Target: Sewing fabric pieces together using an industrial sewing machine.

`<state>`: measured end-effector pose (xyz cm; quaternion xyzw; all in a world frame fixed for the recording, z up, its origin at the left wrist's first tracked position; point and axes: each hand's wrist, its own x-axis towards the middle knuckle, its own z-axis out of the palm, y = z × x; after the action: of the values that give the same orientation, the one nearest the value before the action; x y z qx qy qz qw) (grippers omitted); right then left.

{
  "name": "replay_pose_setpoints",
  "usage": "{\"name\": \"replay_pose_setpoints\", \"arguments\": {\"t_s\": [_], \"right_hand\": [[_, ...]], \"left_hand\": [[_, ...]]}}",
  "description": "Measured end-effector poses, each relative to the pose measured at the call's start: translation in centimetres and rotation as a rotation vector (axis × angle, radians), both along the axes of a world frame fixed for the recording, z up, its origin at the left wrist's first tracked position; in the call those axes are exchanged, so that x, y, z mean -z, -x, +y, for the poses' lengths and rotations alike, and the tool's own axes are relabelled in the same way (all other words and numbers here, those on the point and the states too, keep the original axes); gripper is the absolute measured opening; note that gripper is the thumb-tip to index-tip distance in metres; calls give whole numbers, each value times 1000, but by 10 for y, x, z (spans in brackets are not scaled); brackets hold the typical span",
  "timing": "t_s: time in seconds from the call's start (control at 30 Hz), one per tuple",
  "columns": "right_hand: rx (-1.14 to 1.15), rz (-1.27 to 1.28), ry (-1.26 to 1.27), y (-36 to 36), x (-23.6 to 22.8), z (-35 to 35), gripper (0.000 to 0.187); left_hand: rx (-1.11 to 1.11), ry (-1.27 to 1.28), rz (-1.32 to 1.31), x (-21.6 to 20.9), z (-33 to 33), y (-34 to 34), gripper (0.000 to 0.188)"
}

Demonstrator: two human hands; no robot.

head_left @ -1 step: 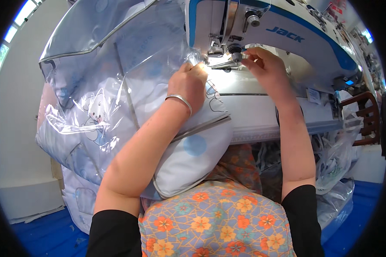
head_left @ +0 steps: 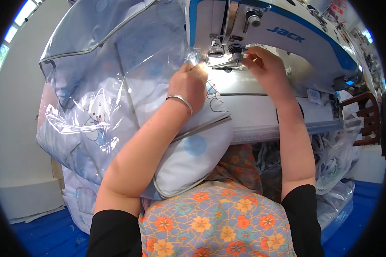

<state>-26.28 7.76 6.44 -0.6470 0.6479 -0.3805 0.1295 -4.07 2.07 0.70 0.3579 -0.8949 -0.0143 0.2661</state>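
A white and blue sewing machine (head_left: 261,32) stands before me, its lamp lighting the needle area. My left hand (head_left: 188,85), with a silver bangle at the wrist, is closed on a pale padded fabric piece (head_left: 195,167) just left of the presser foot. That piece has blue dots, printed bears and grey piping, with glossy clear plastic (head_left: 116,92) over part of it. My right hand (head_left: 266,66) is raised beside the dark round knob (head_left: 236,52) on the machine head. Its thumb and forefinger curl in at the knob; a small blue bit shows there, too small to name.
The sewing table (head_left: 261,112) runs under the machine, with a ruler strip along its front edge. Clear plastic bags (head_left: 336,171) hang at the right, near a brown wooden chair (head_left: 366,118). Blue sheeting (head_left: 369,210) covers the floor. A white wall (head_left: 21,128) rises at the left.
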Motion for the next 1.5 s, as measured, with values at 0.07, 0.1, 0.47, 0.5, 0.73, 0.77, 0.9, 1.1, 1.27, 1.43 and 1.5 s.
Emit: {"name": "replay_pose_setpoints", "arguments": {"t_s": [0.07,0.1,0.47,0.5,0.73,0.77,0.9,1.1,1.27,1.43,1.5], "right_hand": [[-38,-34,82,-4,4,-5,25],[-27,-27,110,-5,6,-7,25],[18,79,226,-8,7,-15,22],[28,70,228,-8,7,-14,22],[78,68,215,-12,3,-14,21],[78,66,214,-13,2,-14,21],[91,156,219,-16,-4,-11,19],[69,50,19,-28,1,12,14],[-75,-1,53,-42,27,30,7],[-152,-43,114,-50,53,32,6],[-186,-24,148,-48,55,34,7]], "left_hand": [[-5,-21,-7,-2,0,1,10],[-36,-65,-50,-2,0,1,17],[-19,5,-62,0,-1,1,12],[-7,14,-32,1,-1,1,11],[-21,12,-58,0,5,2,11],[-24,-15,-83,1,5,2,11],[-12,23,-44,6,4,1,10],[41,48,-16,-29,24,-7,20],[-100,476,-40,-57,26,-41,41],[-191,107,-133,-42,-23,-71,24],[-150,181,-111,-42,-26,-86,22]]}}
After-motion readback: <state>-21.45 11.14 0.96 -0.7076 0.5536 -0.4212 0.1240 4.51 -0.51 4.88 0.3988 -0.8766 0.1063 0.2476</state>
